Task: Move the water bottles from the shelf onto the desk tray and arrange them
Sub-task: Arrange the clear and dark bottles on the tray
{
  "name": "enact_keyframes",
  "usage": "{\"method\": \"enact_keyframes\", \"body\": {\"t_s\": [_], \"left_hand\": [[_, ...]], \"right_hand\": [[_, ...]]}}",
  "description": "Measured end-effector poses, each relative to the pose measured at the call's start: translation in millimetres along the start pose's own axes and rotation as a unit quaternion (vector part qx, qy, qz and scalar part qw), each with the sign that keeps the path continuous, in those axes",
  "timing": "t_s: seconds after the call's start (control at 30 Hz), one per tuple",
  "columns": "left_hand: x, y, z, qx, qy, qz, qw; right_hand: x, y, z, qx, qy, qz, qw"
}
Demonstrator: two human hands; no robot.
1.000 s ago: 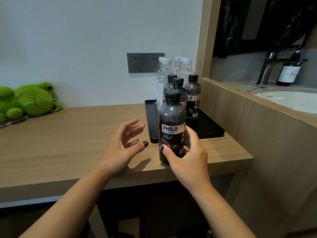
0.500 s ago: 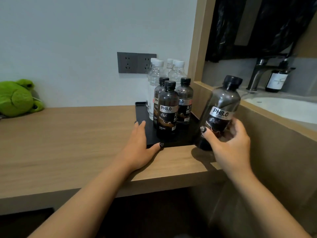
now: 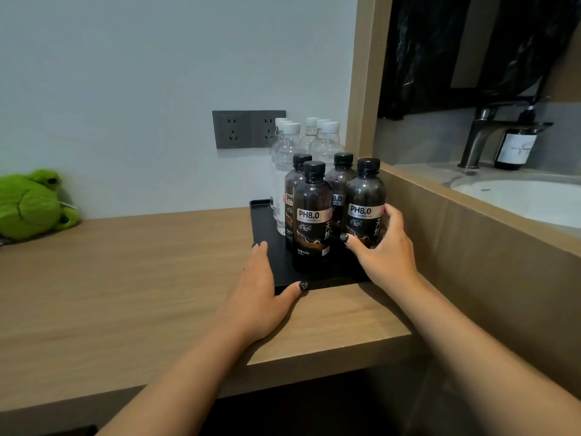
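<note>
A black tray (image 3: 262, 221) lies at the desk's right end against the wall. Several clear white-capped bottles (image 3: 287, 152) stand at its back. In front of them stand several dark PH8.0 bottles with black caps; the nearest left one (image 3: 311, 218) stands free. My right hand (image 3: 385, 250) is wrapped around the front right dark bottle (image 3: 364, 196), which stands upright on the tray. My left hand (image 3: 259, 291) lies flat on the desk, fingers along the tray's left edge and thumb at its front edge, holding nothing.
A green plush frog (image 3: 31, 204) sits on the wooden desk (image 3: 125, 278) at far left. A double wall socket (image 3: 248, 129) is behind the bottles. A wooden partition (image 3: 471, 247) rises right of the tray; beyond it are a sink (image 3: 518, 199), a tap (image 3: 481, 133) and a dark pump bottle (image 3: 515, 146).
My right hand carried the dark bottle from the air at the right down onto the tray's front right. My left hand went from hovering to resting against the tray's corner.
</note>
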State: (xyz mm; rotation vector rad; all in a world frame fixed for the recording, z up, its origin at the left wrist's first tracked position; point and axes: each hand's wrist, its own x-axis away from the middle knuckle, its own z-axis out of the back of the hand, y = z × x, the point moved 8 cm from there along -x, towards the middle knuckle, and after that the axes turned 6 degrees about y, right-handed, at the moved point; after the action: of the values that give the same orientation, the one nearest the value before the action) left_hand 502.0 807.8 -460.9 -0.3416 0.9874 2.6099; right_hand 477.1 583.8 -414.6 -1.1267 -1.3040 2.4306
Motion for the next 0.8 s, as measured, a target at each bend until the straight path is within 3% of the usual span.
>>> {"method": "enact_keyframes", "body": {"t_s": [0.33,0.8], "left_hand": [[-6,-12,0,-0.009,0.006,0.023,1.0],[-3,-10,0,-0.058,0.002,0.04,0.998]], "right_hand": [[2,8,-5,0.079,-0.016,0.02,0.997],[7,6,-8,0.081,-0.025,0.031,0.996]]}}
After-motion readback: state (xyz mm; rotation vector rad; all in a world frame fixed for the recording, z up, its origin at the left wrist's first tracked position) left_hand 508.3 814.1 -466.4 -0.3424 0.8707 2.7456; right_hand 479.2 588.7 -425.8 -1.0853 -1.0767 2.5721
